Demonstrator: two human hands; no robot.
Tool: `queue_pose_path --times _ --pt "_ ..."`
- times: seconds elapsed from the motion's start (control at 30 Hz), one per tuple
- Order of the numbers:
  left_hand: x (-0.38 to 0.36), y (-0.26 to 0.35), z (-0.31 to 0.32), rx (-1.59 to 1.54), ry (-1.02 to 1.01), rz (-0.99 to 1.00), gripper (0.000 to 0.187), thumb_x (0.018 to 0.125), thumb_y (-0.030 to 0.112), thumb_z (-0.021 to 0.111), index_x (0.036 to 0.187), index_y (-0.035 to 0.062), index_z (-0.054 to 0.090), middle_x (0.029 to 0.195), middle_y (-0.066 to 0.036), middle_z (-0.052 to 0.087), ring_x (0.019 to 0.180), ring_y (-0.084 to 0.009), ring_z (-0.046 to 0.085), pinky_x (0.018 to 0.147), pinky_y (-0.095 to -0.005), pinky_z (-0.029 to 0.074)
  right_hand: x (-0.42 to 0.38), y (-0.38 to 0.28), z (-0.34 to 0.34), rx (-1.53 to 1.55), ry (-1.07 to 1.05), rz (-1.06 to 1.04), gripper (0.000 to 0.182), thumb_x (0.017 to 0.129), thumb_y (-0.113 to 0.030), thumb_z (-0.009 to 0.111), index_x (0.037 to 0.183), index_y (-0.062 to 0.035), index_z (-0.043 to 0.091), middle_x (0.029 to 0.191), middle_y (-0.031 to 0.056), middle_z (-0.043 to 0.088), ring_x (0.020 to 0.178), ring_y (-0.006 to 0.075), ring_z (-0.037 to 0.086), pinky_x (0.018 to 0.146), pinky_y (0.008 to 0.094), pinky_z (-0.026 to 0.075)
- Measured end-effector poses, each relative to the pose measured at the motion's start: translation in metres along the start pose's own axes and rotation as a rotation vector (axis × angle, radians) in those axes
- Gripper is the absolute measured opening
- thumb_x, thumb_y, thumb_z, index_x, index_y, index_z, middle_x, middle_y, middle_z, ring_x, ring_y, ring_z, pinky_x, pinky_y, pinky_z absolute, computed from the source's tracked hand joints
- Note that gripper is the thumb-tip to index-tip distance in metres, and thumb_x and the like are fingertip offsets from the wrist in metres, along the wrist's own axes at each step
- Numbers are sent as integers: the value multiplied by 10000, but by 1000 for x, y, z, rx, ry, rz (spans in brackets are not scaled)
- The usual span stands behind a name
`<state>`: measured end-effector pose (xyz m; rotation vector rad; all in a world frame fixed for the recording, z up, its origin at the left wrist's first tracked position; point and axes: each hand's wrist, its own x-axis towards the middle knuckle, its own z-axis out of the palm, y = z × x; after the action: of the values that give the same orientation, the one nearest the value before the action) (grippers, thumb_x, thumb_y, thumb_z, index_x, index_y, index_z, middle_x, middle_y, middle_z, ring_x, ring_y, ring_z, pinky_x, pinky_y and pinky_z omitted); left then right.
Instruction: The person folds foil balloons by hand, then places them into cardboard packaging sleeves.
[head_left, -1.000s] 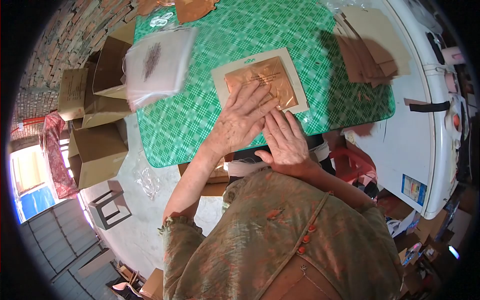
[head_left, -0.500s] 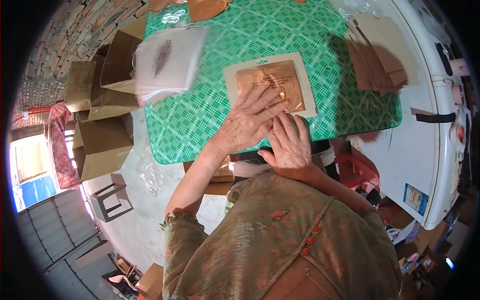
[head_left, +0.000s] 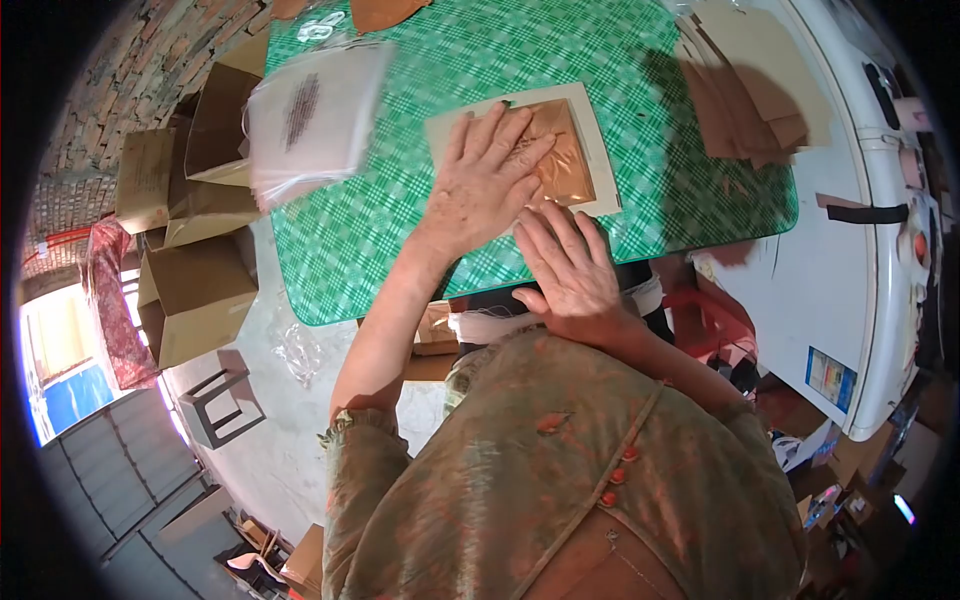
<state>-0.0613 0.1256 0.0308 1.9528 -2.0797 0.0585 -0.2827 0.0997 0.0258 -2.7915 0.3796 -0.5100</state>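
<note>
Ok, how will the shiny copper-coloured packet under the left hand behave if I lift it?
The packet looks creased and glossy, like thin film, so it would probably flex and might feel slippery. Lying flat over the cream card, it seems unlikely to roll.

Left of left hand (head_left: 484, 180): brick wall (head_left: 180, 55) rising, bright opening (head_left: 68, 330) glowing, pale floor (head_left: 295, 430) spreading. Far right: white appliance (head_left: 805, 300) standing.

The left hand (head_left: 478, 188) lies spread over a brown packet (head_left: 566, 168), the right hand (head_left: 574, 272) close by.
</note>
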Motion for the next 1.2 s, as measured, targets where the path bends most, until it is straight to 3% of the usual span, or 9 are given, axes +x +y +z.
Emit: queue_pose_path --times 0.13,0.27,0.37,0.47,0.67,0.77,0.87,0.97,1.2 --pt "0 -3 5 18 58 26 569 1032 401 594 1565 206 541 1667 -115 417 1574 -368 308 1299 -581 187 -22 19 -12 -50 63 -53 774 750 -362 852 1376 33 625 1496 163 556 1424 363 500 1193 534 378" --pt "0 -1 3 -3 67 29 604 997 419 646 1551 197 556 1645 -128 444 1556 -383 336 1280 -597 227 -31 40 -36 -18 152 10 520 815 -184 770 1276 32 661 1331 156 622 1248 348 585 1075 520 458" --pt "-1 -1 0 15 11 20 596 1072 454 538 1621 233 467 1714 -96 357 1600 -352 267 1317 -563 159 -31 53 -42 -23 180 55 461 803 -88 714 1245 30 666 1266 153 630 1169 343 592 1026 512 469" --pt "-2 -2 2 32 8 29 604 1070 468 539 1622 236 466 1715 -92 358 1599 -348 272 1317 -561 164 -38 59 -43 -40 146 33 495 744 -2 670 1238 28 665 1224 138 629 1128 335 586 1001 490 468" --pt "-3 -5 7 54 16 39 596 1076 480 529 1620 243 469 1715 -89 358 1600 -338 274 1320 -553 163 -53 70 -52 64 85 62 399 769 26 655 1166 -6 680 1163 113 632 1111 323 590 967 483 475" --pt "-3 -5 8 64 17 41 594 1078 489 523 1617 243 472 1715 -85 361 1600 -334 276 1321 -551 163 -37 71 -52 -64 145 84 323 788 25 652 1106 -27 682 1133 106 645 1081 324 598 950 483 481" --pt "-3 -6 7 70 19 38 591 1079 493 518 1613 246 477 1715 -84 362 1599 -334 277 1321 -550 164 -48 77 -50 25 136 -27 286 806 34 637 1080 -37 677 1104 99 648 1059 327 601 927 479 494" --pt "-2 -5 7 73 15 37 586 1081 495 515 1611 248 480 1715 -83 360 1599 -335 277 1320 -553 168 -48 83 -59 199 78 32 223 838 31 650 1051 -33 667 1091 103 641 1029 327 607 893 458 515" --pt "-2 -5 7 70 17 35 587 1082 507 513 1610 252 479 1713 -84 363 1596 -333 282 1318 -557 176 -16 87 -53 63 96 -15 177 829 11 739 957 -44 629 950 106 571 927 307 600 836 412 542"
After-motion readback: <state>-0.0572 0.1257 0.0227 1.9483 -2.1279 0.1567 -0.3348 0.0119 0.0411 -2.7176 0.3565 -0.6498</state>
